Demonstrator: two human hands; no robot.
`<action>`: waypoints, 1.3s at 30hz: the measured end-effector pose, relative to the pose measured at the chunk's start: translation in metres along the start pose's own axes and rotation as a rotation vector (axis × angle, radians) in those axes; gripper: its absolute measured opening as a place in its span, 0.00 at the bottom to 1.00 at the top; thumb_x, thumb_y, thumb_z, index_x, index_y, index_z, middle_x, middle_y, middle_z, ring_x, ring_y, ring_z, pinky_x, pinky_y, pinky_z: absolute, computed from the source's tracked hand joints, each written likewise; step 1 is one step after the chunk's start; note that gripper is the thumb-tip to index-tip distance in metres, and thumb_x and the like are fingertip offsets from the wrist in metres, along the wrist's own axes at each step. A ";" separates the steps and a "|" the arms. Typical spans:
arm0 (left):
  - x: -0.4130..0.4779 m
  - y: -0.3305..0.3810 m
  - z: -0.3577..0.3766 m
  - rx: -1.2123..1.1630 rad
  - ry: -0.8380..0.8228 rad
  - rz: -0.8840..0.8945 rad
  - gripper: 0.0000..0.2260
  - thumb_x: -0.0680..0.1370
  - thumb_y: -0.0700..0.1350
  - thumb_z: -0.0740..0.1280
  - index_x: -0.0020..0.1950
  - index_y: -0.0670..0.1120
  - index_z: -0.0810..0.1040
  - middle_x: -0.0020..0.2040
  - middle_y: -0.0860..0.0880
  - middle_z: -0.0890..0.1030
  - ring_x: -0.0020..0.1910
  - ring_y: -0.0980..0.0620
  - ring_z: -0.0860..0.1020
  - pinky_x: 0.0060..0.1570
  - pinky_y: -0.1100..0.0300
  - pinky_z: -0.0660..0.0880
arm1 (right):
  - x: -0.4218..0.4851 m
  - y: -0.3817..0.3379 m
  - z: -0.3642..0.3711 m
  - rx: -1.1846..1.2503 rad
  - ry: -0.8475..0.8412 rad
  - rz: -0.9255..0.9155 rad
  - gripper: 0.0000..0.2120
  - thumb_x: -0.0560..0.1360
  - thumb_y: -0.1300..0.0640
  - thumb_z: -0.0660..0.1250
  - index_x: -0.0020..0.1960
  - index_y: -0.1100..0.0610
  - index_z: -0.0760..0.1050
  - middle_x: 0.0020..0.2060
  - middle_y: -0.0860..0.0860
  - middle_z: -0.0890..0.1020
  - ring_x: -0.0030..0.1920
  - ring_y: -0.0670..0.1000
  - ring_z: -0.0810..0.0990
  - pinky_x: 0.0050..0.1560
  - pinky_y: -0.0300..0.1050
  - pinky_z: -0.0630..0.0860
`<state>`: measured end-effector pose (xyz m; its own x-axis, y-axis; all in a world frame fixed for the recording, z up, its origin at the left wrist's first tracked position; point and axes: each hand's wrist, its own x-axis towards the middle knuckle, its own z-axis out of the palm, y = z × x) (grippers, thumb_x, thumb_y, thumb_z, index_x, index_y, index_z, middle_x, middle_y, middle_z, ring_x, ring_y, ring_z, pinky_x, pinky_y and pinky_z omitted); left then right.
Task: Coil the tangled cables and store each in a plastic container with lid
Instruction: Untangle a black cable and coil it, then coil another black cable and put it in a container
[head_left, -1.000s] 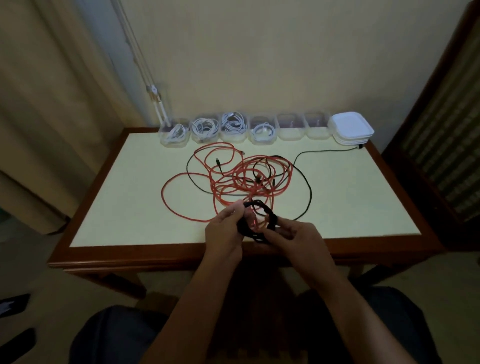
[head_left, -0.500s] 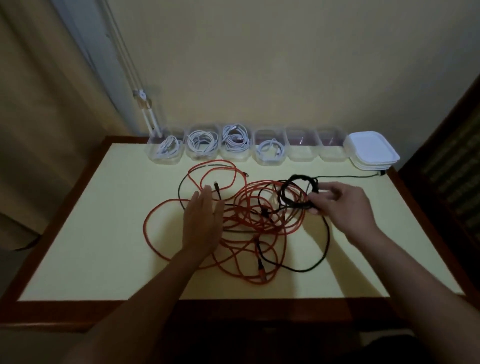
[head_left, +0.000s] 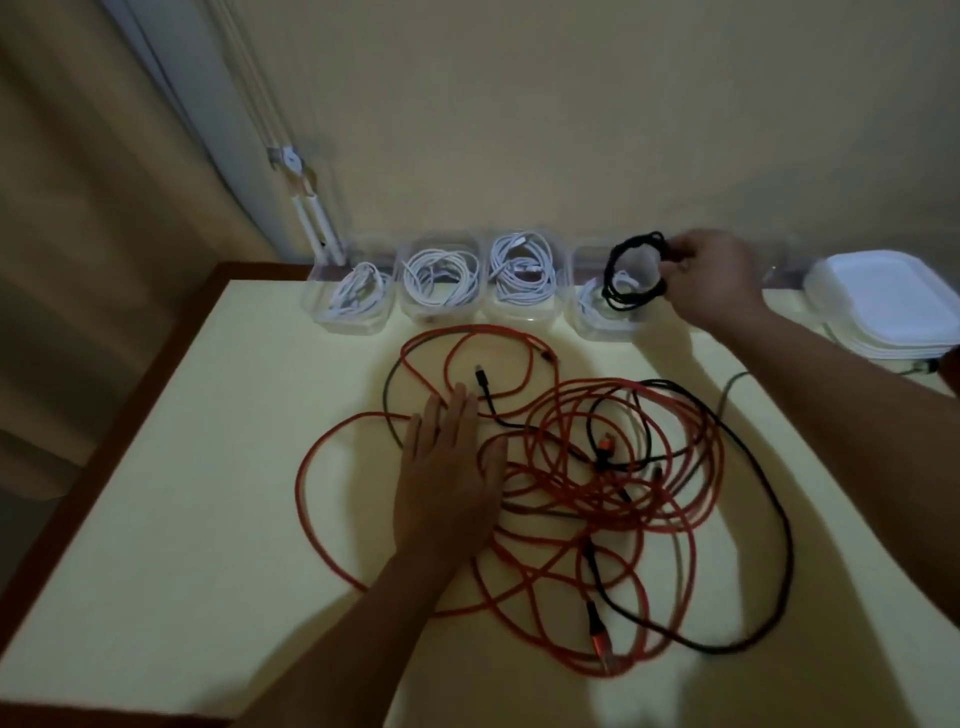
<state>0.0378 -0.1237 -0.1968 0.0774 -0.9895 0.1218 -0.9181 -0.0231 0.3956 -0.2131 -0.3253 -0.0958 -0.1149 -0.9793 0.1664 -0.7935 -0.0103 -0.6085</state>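
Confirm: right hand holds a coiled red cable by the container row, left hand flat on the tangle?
No: the head view shows the coiled cable in the right hand is black, not red. It is by the container row, and the left hand lies flat on the tangle.

Containers (head_left: 358, 325) in a row behind tangled cables (head_left: 605, 447) on table (head_left: 208, 467), lids (head_left: 878, 296) stacked at right end

Open tabletop (head_left: 171, 493) left of cable tangle (head_left: 597, 499); container row (head_left: 441, 283) along far edge
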 end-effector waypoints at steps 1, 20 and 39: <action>0.002 0.000 0.001 0.001 0.002 -0.002 0.31 0.81 0.62 0.43 0.82 0.50 0.53 0.82 0.53 0.52 0.81 0.53 0.46 0.80 0.53 0.43 | 0.006 -0.001 0.004 -0.062 -0.009 -0.031 0.11 0.78 0.63 0.66 0.58 0.62 0.82 0.51 0.61 0.85 0.53 0.61 0.82 0.56 0.53 0.79; 0.006 -0.001 0.007 0.048 0.040 -0.010 0.29 0.81 0.56 0.46 0.81 0.49 0.58 0.82 0.51 0.57 0.81 0.51 0.51 0.79 0.53 0.46 | -0.125 0.008 0.005 -0.022 -0.025 -0.292 0.22 0.85 0.47 0.59 0.75 0.55 0.70 0.78 0.55 0.65 0.79 0.56 0.61 0.77 0.59 0.60; -0.003 0.002 -0.027 -0.550 0.192 -0.310 0.20 0.83 0.56 0.61 0.72 0.48 0.74 0.68 0.45 0.78 0.69 0.45 0.73 0.66 0.54 0.68 | -0.230 0.064 0.015 -0.379 0.048 -0.186 0.15 0.79 0.55 0.66 0.66 0.49 0.79 0.49 0.52 0.75 0.51 0.56 0.71 0.51 0.53 0.69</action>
<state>0.0457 -0.1169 -0.1720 0.4209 -0.9046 0.0672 -0.5136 -0.1766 0.8396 -0.2285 -0.1038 -0.1843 0.0307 -0.9572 0.2879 -0.9660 -0.1025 -0.2376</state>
